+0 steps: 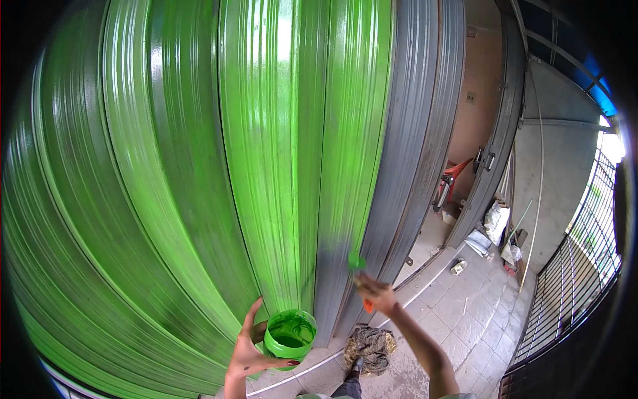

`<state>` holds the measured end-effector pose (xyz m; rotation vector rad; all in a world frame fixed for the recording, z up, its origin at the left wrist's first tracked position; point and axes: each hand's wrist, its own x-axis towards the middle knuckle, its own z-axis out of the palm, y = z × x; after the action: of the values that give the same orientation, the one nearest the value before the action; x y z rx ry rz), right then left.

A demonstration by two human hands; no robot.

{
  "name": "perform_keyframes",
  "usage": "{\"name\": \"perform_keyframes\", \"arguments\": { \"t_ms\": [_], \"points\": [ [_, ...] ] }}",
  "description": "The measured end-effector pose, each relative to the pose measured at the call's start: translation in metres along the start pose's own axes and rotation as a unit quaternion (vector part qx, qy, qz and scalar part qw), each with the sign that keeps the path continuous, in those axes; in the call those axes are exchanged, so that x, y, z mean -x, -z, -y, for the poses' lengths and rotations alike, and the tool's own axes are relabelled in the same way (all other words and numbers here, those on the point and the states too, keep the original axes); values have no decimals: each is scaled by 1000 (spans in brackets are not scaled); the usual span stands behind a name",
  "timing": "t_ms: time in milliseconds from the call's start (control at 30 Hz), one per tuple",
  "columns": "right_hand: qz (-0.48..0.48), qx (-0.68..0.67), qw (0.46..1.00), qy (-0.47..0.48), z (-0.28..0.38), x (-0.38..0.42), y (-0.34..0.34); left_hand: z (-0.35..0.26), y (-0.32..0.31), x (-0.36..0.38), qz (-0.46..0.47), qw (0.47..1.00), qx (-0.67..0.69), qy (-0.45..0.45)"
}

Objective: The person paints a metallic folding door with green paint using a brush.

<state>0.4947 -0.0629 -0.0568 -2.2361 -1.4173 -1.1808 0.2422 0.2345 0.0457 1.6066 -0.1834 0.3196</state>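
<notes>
My left hand is wrapped round the side of a tub of green paint, its thumb and fingers on either side. Wet green paint coats the tub's inner wall. A paintbrush is in my right hand, its bristles loaded with green against the folding metal door. An orange bit of the handle shows below my fist. Most of the door's ribbed panels are glossy green; the lower part by the brush and the panels to the right are bare grey.
A crumpled patterned cloth lies on the tiled floor by my foot. Past the doorway are an orange chair, a white sack and a small can. A barred gate stands at right.
</notes>
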Motion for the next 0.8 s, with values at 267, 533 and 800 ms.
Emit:
{"name": "perform_keyframes", "arguments": {
  "t_ms": [267, 533, 800],
  "points": [
    [11, -44, 999, -21, -13, -40, 33, -4, 3, 4, -2, 1000, -18, -1],
    [28, -49, 998, -42, -1, -7, 16, -7, 3, 7, -14, 1000, 8, -3],
    [45, -106, 993, 30, -16, -65, 44, -6, 5, 6, 5, 1000, -7, -6]
  ]
}}
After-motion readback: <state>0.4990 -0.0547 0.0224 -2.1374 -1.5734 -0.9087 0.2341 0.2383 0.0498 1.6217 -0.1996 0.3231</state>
